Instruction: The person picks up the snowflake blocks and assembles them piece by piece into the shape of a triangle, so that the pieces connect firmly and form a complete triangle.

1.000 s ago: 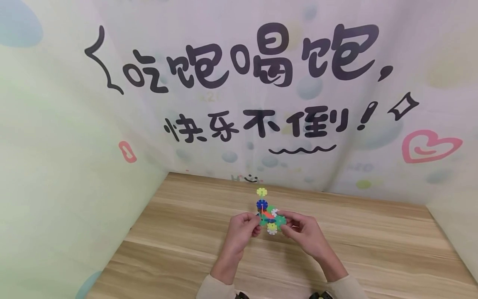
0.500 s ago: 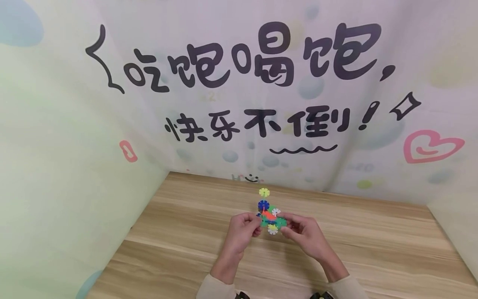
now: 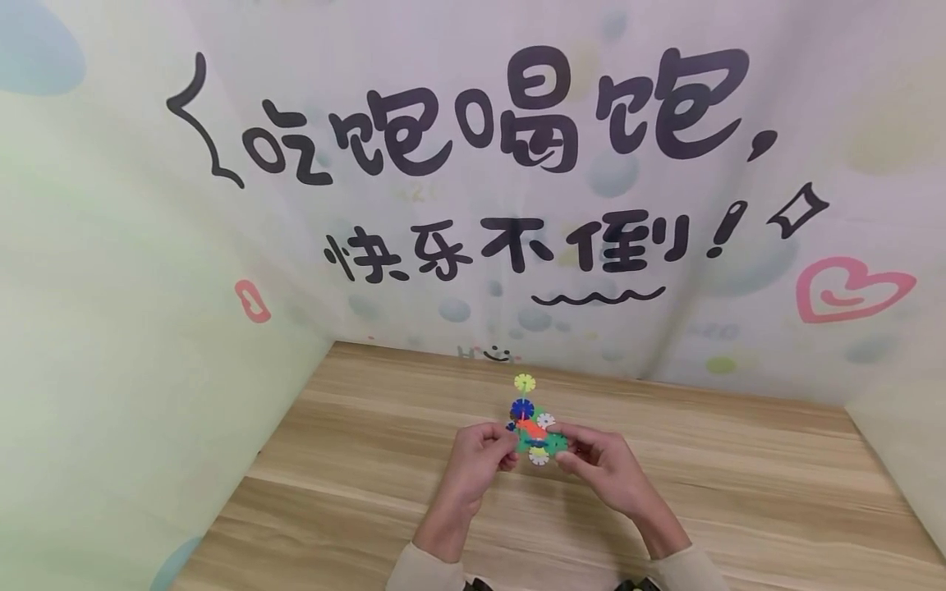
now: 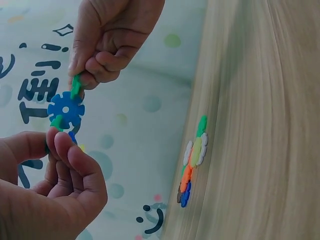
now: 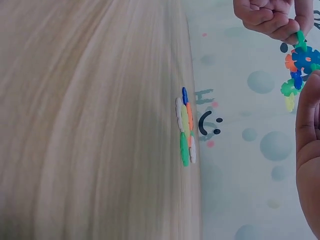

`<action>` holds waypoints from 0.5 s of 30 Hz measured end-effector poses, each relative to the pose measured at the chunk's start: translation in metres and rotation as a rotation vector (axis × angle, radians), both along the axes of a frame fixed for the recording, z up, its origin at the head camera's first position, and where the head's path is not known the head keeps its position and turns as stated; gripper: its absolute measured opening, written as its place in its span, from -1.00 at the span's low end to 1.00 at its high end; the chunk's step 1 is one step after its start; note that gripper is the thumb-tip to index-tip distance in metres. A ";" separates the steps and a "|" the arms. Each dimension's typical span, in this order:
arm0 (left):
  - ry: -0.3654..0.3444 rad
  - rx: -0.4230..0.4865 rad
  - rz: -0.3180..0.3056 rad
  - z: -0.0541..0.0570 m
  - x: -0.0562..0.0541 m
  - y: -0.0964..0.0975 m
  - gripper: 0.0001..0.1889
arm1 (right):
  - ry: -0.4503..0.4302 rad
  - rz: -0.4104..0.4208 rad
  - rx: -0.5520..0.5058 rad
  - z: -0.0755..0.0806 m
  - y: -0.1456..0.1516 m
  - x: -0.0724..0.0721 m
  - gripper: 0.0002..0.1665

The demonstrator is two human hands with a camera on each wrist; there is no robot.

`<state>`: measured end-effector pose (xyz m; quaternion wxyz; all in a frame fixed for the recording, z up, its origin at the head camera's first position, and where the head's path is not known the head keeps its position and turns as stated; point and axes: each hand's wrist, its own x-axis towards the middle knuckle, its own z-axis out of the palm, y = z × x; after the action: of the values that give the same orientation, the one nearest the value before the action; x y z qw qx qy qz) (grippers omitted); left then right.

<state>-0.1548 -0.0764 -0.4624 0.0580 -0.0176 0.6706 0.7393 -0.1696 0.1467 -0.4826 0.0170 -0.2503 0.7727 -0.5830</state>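
My left hand (image 3: 480, 460) pinches a green notched disc at one side of a chain of interlocking plastic discs. Opposite it, my right hand (image 3: 609, 468) pinches another green disc (image 3: 557, 445) between thumb and fingers. A blue disc (image 4: 66, 109) links these two green ones, and the chain is held up above the table. In the right wrist view, an orange disc (image 5: 290, 62), a dark blue disc (image 5: 296, 79), a green disc (image 5: 288, 88) and a yellow disc (image 5: 289, 102) hang together at its far side. The fingertips hide parts of the green discs.
A flat cluster of loose discs (image 4: 195, 152), in green, white, yellow, orange and blue, lies on the wood-grain table (image 3: 355, 460) beneath the chain. A printed cloth (image 3: 458, 197) with black lettering rises behind the table, and further cloth (image 3: 133, 328) stands at the left.
The chain has shifted and tilted slightly in my fingers; its upper blue and yellow discs stand a little further right. Both hands keep their hold in nearly the same place.
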 end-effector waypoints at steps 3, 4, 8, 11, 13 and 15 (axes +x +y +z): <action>0.007 0.001 -0.009 -0.001 0.000 0.000 -0.85 | 0.042 0.015 -0.003 0.000 0.000 0.000 -0.63; 0.011 0.001 -0.011 -0.002 0.000 0.000 -0.85 | 0.058 0.019 0.002 0.001 0.000 -0.001 -0.63; 0.009 -0.003 0.003 -0.001 0.000 -0.002 -0.80 | 0.061 0.014 0.043 0.004 -0.002 -0.003 -0.60; 0.000 -0.003 0.016 0.000 -0.001 -0.003 -0.76 | 0.013 -0.005 0.060 0.006 -0.004 -0.006 -0.58; -0.004 0.005 0.027 0.001 -0.002 -0.005 -0.76 | -0.017 -0.011 0.043 0.006 -0.005 -0.008 -0.56; -0.008 0.011 0.047 0.002 -0.003 -0.006 -0.79 | -0.033 -0.037 0.023 0.004 -0.005 -0.010 -0.58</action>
<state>-0.1580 -0.0823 -0.4604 0.0435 -0.0358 0.6656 0.7442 -0.1797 0.1413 -0.4789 0.0218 -0.2263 0.7835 -0.5783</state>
